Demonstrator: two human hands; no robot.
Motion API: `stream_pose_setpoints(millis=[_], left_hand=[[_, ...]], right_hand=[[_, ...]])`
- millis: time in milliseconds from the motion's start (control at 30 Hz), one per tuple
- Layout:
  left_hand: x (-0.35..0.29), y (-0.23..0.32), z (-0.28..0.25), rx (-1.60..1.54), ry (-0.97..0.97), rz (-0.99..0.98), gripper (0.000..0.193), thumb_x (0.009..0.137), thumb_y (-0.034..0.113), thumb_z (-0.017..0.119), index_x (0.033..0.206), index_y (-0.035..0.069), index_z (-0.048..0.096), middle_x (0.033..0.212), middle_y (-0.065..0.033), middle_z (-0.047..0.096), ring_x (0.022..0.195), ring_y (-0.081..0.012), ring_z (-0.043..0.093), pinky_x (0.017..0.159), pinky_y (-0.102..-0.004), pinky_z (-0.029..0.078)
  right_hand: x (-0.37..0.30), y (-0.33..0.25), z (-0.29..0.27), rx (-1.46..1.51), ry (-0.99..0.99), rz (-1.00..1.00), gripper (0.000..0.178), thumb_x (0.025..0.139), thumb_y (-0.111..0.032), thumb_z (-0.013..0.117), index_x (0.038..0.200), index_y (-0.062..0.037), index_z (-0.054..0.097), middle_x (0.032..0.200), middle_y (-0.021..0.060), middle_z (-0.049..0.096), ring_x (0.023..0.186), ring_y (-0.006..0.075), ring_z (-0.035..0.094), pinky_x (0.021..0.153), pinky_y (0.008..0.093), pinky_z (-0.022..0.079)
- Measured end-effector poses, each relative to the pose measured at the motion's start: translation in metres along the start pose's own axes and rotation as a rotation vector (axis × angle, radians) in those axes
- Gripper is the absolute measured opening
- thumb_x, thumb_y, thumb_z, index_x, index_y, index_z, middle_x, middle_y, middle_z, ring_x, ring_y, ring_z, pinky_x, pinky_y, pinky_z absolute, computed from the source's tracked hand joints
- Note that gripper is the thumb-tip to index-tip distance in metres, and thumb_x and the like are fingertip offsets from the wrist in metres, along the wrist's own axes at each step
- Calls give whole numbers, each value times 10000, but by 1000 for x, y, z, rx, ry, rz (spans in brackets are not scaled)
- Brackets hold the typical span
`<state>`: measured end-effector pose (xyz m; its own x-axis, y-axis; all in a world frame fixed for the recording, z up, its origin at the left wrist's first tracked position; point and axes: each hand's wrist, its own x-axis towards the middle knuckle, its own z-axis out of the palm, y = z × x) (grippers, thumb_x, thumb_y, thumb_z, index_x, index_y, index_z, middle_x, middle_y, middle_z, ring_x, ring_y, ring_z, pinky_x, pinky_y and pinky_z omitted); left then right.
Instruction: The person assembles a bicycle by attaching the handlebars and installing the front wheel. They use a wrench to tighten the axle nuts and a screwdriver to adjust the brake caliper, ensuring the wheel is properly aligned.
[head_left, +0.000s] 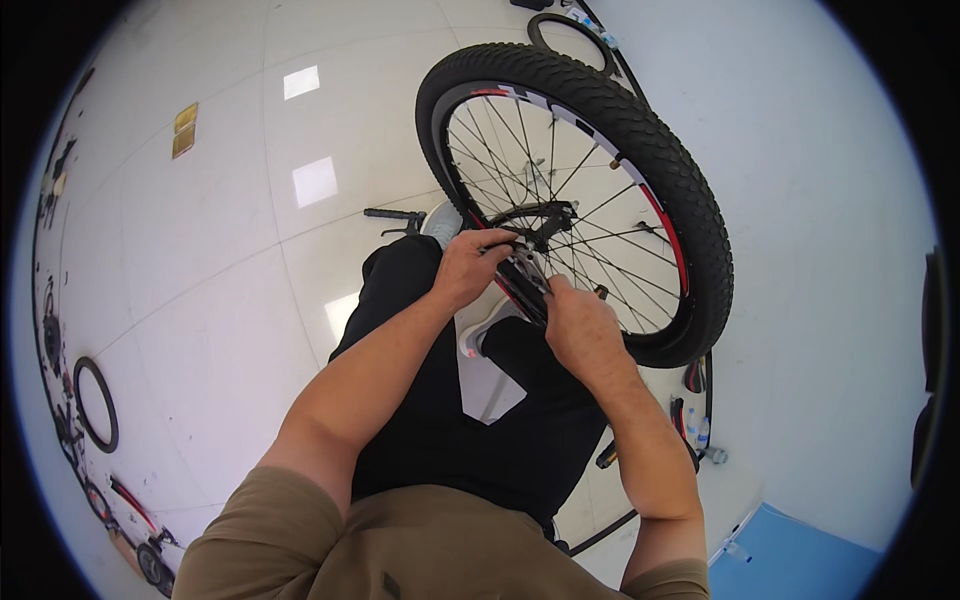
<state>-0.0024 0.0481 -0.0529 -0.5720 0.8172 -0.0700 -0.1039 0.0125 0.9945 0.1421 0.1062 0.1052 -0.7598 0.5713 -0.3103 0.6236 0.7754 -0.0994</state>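
Black knobbly rubber rings the spoked bicycle wheel with a red, white and black rim (686, 190), which stands tilted in front of the person, at the upper centre of the view. Foreshortened to an oval, its long axis runs from upper left to lower right. At its middle, the dark cylindrical hub (552, 224) slants from upper right to lower left, its near end pointing toward the left hand (473, 268). Just below that end is a slim silver-grey metal part (530, 266), its long axis sloping down to the right, between the two hands.

The left hand's thumb and fingers are drawn together at the upper end of this part; what they pinch is too small to tell. The right hand (585, 328) is curled at its lower end, knuckles up; whether it grips the part cannot be told.

Left of the wheel, a black handlebar end with a ribbed grip (394, 215) points left, beside a light grey shoe (442, 224). Farther left, a bare black tyre (112, 405) lies on the pale tiled floor (220, 330).
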Motion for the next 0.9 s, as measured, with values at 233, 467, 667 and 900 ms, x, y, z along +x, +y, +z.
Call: stream_pose_setpoints(millis=[233, 467, 667, 900], left_hand=[[4, -16, 1, 10, 8, -16, 246, 904, 49, 655, 1139, 19, 719, 1014, -76, 745, 918, -124, 667, 845, -262, 510], [2, -2, 2, 7, 16, 0, 229, 874, 121, 681, 1083, 43, 733, 953, -134, 741, 891, -225, 698, 814, -316, 513], [4, -6, 2, 59, 40, 32, 228, 871, 118, 678, 1078, 39, 732, 936, -132, 744, 865, -217, 702, 794, -310, 515], [8, -12, 3, -55, -11, -20, 225, 869, 117, 680, 1073, 38, 732, 979, -138, 744, 895, -221, 709, 818, -317, 524]], right_hand=[[-2, 14, 20, 190, 65, -14, 130, 965, -147, 539, 985, -19, 554, 747, 242, 652, 732, 464, 632, 672, 548, 490], [-2, 27, 44, 318, 190, -51, 181, 963, -113, 547, 1102, -4, 589, 823, 264, 657, 781, 469, 630, 686, 548, 488], [0, 8, 17, 173, 78, 0, 172, 965, -130, 544, 1050, 13, 587, 812, 273, 654, 772, 456, 639, 694, 538, 496], [9, 10, 33, 111, 120, -30, 172, 973, -137, 531, 1066, -4, 591, 852, 260, 652, 785, 439, 647, 695, 530, 504]])
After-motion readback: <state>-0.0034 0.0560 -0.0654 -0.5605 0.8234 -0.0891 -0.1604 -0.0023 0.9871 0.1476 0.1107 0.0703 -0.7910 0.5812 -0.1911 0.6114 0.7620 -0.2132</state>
